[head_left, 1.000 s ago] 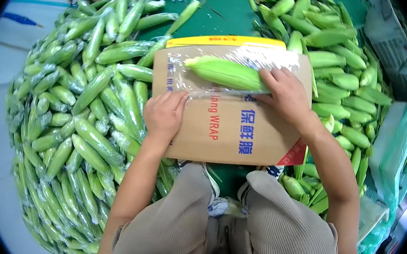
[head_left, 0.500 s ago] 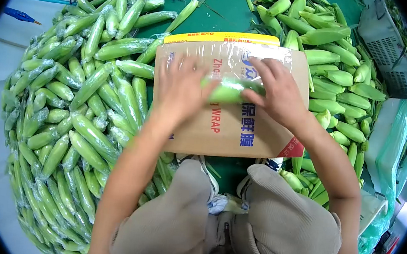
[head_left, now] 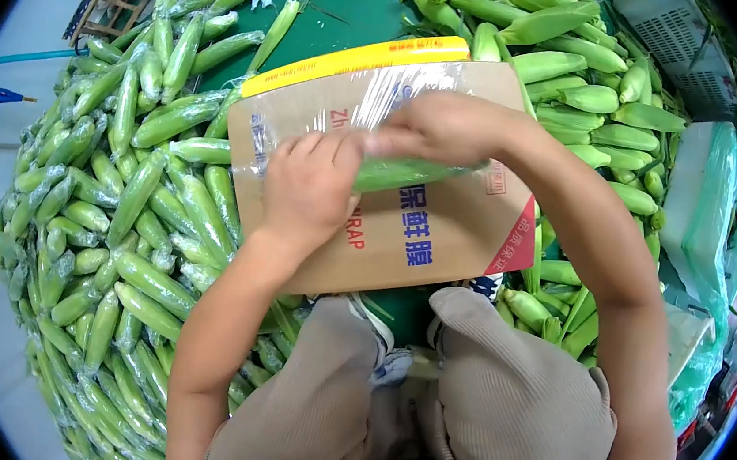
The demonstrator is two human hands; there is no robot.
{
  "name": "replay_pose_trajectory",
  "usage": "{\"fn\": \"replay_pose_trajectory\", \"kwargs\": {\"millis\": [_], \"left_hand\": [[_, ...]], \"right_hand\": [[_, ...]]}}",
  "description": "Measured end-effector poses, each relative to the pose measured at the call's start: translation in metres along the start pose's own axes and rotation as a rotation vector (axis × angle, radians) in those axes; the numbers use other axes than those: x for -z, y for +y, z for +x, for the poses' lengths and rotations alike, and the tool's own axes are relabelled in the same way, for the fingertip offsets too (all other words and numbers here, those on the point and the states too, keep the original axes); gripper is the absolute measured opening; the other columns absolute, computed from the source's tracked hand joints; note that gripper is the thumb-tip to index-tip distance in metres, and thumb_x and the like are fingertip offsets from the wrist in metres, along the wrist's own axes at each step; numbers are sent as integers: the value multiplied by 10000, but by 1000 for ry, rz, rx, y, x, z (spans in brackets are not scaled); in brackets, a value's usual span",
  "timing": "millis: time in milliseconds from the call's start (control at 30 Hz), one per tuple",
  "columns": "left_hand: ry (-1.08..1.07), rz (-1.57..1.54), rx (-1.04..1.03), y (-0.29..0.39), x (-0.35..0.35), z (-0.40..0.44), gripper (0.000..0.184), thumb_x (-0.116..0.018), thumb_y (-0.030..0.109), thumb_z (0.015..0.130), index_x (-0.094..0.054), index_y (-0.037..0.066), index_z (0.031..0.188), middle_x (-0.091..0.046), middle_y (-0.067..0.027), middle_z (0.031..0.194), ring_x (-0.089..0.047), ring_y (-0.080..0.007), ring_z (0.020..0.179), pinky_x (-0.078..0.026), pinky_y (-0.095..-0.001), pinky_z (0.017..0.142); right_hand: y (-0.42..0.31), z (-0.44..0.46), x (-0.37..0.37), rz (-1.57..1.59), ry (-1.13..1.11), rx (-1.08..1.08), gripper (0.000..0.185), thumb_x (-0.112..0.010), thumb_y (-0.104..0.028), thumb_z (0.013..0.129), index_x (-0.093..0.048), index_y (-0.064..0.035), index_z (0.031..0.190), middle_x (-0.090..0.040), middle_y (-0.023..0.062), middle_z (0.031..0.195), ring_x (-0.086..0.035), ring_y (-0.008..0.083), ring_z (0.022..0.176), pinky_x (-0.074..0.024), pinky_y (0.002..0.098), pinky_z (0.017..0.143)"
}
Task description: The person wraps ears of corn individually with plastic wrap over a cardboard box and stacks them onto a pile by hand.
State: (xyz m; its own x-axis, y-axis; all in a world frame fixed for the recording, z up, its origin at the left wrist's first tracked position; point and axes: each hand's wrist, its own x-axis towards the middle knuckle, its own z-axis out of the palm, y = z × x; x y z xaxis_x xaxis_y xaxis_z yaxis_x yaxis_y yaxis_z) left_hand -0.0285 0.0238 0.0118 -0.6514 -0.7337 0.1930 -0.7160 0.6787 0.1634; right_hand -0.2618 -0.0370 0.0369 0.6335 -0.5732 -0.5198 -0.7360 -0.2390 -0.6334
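Note:
A cardboard box (head_left: 296, 250) printed with "WRAP" stands tilted before my knees, and clear plastic wrap (head_left: 356, 96) is spread over its upper part. Across the box lies a green ear of corn (head_left: 405, 177) in its husk, with shiny film on it. My left hand (head_left: 309, 184) is closed around the ear's left end. Just above the ear, my right hand (head_left: 440, 132) is closed, its fingertips meeting my left hand at the film. Those fingertips are blurred. A long yellow carton (head_left: 358, 63) runs along the box's far edge.
Film-wrapped ears of corn (head_left: 137, 279) are heaped on the left. Unwrapped ears in husks (head_left: 594, 96) pile up on the right. A plastic crate (head_left: 670, 46) and a bag-covered white container (head_left: 700, 200) stand beyond them. A blue-handled tool (head_left: 0, 95) is at far left.
My right hand has swung left over the ear and closed beside my left hand. The left hand has curled around the ear's end. The ear shows more film, and the view has turned slightly.

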Motion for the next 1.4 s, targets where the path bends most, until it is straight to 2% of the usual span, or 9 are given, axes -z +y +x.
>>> {"fn": "replay_pose_trajectory", "kwargs": {"millis": [67, 333, 467, 600, 800, 900, 1167, 1333, 1400], "left_hand": [[-255, -103, 42, 2, 4, 1, 445, -764, 176, 751, -656, 68, 1169, -734, -129, 1120, -698, -308, 1038, -544, -444, 883], [-975, -723, 40, 43, 16, -39, 556, -834, 236, 696, -649, 85, 1198, -731, -209, 947, -712, -421, 903, -572, -489, 870], [-1200, -1012, -6, 71, -1, -108, 649, -840, 219, 720, -615, 48, 1304, -659, -189, 1197, -660, -373, 1121, -540, -439, 947], [-1165, -1119, 147, 48, 26, -120, 818, -843, 179, 727, -522, 40, 1467, -521, -138, 1328, -573, -315, 1264, -489, -418, 1042], [-405, -1108, 522, -5, 66, -133, 656, -877, 151, 814, -641, 46, 1417, -709, -112, 1360, -693, -188, 1149, -548, -336, 1007], [885, -2067, 788, 50, 25, -92, 561, -830, 82, 868, -580, 53, 1370, -653, -149, 1345, -648, -242, 1207, -565, -398, 995], [763, -1884, 1145, -31, 44, -121, 472, -798, 152, 884, -613, 93, 1314, -686, -110, 1115, -719, -248, 1018, -605, -410, 790], [1896, -783, 678, -281, 264, -216, 156, -668, 137, 1015, -602, 32, 1109, -661, -87, 840, -651, -207, 748, -542, -358, 631], [1871, -703, 732, -340, 281, -288, 171, -686, 64, 975, -529, 64, 1044, -618, -67, 830, -592, -160, 691, -456, -289, 545]], "right_hand": [[23, 29, -14, -5, 485, 376, 564, -487, -554, 1077, -628, -143, 1436, -620, 200, 1444, -556, 382, 1365, -444, 498, 1139], [34, 57, -77, -555, 467, 366, 623, -387, -636, 1070, -454, -330, 1608, -348, -111, 1708, -204, 187, 1621, -94, 545, 1319], [30, 48, -82, -570, 552, 540, 652, -654, -495, 992, -555, -98, 1500, -495, 132, 1585, -444, 302, 1483, -292, 509, 1258], [-21, -72, -148, 49, -234, 495, 783, -819, -520, 839, -547, -24, 1380, -654, 227, 1173, -612, 436, 1153, -458, 521, 1046], [-19, -98, -195, 668, -49, 156, 802, -907, -213, 809, -467, -17, 1451, -659, 166, 1306, -612, 301, 1270, -469, 438, 1092], [-58, -63, -170, 725, 262, 56, 889, -859, -56, 770, -405, -7, 1533, -526, 209, 1484, -504, 336, 1396, -389, 440, 1183], [-77, -41, -134, 440, 508, 306, 1051, -875, -68, 724, -319, -51, 1617, -338, 160, 1641, -487, 319, 1361, -438, 428, 1124], [89, -106, -168, 393, 948, 9, 673, -722, -35, 904, -473, -51, 1529, -447, 106, 1585, -541, 267, 1286, -449, 378, 1074], [158, -144, -180, 453, 1006, -215, 542, -642, -21, 987, -493, -34, 1507, -471, 107, 1563, -545, 248, 1275, -439, 356, 1073]]}}
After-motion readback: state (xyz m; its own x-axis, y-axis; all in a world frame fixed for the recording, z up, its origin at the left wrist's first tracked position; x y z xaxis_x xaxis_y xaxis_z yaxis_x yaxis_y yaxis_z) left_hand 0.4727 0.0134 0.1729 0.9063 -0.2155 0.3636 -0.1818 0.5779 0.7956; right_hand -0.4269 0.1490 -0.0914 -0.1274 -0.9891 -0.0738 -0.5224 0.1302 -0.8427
